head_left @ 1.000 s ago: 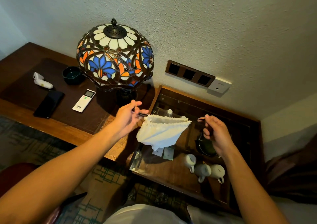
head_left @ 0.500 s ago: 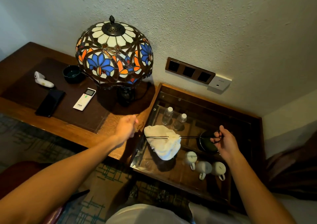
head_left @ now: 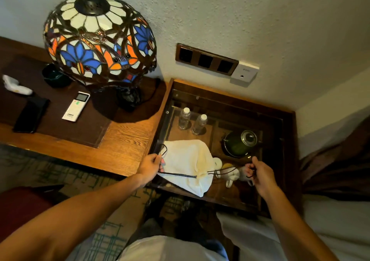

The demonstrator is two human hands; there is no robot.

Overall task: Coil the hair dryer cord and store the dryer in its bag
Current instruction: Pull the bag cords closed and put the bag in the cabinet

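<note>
I had both hands, left hand (head_left: 150, 165) and right hand (head_left: 260, 173), pinched on the drawstring (head_left: 180, 175); bag (head_left: 188, 164) looked soft, floppy, best held by its cords.

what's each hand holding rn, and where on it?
Both hold the white bag by its black drawstring: left hand on the loop at the bag's left edge, right hand on the end pulled out right.

The white drawstring bag (head_left: 188, 164) lies bulging and slumped on its side between the two hands, its gathered mouth puckered toward the right hand (head_left: 262, 174) and its rounded bottom just beside the left hand (head_left: 150, 166). Its thin black drawstring (head_left: 180, 174) runs taut across the cloth from the left hand, through the cinched neck, and on into the right hand's closed fingers.
</note>
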